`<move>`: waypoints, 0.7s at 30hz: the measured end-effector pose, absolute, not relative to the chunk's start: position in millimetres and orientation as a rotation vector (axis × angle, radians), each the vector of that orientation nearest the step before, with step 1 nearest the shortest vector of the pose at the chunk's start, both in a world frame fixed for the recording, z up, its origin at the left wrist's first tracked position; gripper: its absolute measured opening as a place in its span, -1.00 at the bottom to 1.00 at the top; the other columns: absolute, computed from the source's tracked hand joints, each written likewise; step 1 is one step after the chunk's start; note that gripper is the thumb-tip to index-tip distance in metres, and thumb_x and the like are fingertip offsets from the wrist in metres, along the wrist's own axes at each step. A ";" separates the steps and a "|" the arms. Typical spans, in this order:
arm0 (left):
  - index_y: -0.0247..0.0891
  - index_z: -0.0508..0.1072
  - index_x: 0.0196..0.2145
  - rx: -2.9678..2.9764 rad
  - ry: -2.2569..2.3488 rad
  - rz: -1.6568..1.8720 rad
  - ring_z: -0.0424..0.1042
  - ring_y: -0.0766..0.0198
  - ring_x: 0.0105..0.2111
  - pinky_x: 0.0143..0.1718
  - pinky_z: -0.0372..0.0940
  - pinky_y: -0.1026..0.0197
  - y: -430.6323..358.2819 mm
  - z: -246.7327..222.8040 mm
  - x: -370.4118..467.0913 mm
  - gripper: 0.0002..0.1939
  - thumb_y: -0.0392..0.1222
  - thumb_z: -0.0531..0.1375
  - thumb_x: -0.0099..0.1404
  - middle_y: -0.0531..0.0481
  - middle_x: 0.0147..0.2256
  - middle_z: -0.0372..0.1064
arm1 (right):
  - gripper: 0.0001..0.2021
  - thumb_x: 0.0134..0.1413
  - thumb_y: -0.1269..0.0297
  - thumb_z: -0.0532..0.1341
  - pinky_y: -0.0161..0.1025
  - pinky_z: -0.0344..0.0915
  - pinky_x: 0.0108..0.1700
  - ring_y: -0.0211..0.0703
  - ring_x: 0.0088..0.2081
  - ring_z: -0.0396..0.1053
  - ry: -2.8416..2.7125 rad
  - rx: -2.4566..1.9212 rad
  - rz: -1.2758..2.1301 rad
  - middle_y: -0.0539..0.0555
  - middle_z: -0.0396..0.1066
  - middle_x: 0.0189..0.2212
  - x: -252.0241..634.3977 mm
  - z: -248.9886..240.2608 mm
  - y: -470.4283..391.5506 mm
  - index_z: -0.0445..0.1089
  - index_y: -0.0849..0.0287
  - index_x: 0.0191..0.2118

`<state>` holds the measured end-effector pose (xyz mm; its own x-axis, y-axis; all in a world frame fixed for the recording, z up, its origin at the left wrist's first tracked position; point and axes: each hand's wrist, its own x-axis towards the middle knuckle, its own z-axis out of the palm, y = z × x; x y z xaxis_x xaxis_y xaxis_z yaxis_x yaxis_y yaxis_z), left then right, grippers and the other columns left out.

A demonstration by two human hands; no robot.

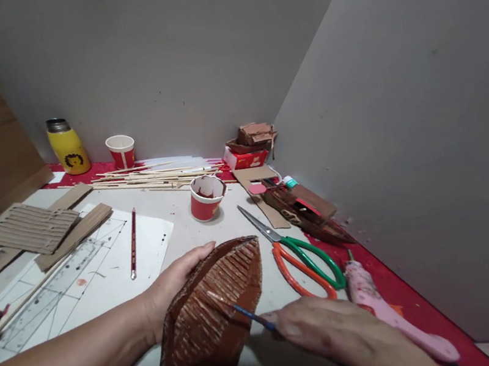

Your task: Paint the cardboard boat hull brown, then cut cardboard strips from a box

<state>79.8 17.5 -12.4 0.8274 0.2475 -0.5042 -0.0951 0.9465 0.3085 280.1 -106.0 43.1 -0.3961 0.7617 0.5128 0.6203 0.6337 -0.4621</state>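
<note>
From the head camera we look down at a cardboard boat hull (210, 318), turned keel-up at the near edge of the bench (176, 218). Our left hand (174, 281) lies open and curved along its far side, steadying it. Our right hand (337, 332) is closed around a paintbrush (247, 315), whose bristle end touches the ribbed surface near the middle of the hull.

We judge the painting well advanced: nearly all of the corrugated skin we can see is already glossy brown, and only some lighter streaks between the ribs look thin. The side turned away from us is hidden, so we cannot tell how much remains there.

Behind the hull stands a red paper cup (206, 198) with brown paint inside. Scissors (297, 252) and a pink glue gun (385, 309) lie to the right, a pencil (133, 244) on the drawing sheet to the left.
</note>
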 end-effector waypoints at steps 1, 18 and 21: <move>-0.44 0.57 -0.24 0.282 0.599 0.192 0.51 0.16 -0.44 -0.26 0.35 0.17 16.9 -13.1 80.0 -0.54 0.10 0.19 0.29 -0.17 -0.41 0.57 | -0.61 0.29 0.26 0.19 -0.33 0.55 -0.17 -0.11 -0.19 0.61 -2.189 -1.048 0.297 0.05 0.61 -0.13 278.7 40.0 -104.1 0.37 -0.03 0.20; -0.43 0.57 -0.15 0.293 0.550 0.167 0.49 0.17 -0.42 -0.27 0.31 0.18 13.4 -18.7 77.6 -0.47 0.15 0.28 0.18 -0.19 -0.33 0.58 | -0.50 0.33 0.30 0.12 -0.42 0.51 -0.22 -0.23 -0.22 0.60 -2.289 -0.870 0.347 0.08 0.55 0.00 277.8 9.3 -97.0 0.15 -0.01 0.35; -0.41 0.58 -0.23 0.298 0.549 0.168 0.50 0.15 -0.42 -0.25 0.32 0.16 13.8 -15.6 78.2 -0.50 0.15 0.28 0.16 -0.16 -0.37 0.57 | -0.54 0.34 0.42 0.07 -0.37 0.51 -0.12 -0.20 -0.05 0.56 -2.271 -0.925 0.314 0.13 0.54 0.01 278.6 22.2 -99.5 0.22 0.06 0.31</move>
<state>78.2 13.8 -15.6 0.8407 0.2358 -0.4875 -0.0776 0.9434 0.3226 278.6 -99.5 22.2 -0.5347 0.6921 0.4849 0.5344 0.7214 -0.4404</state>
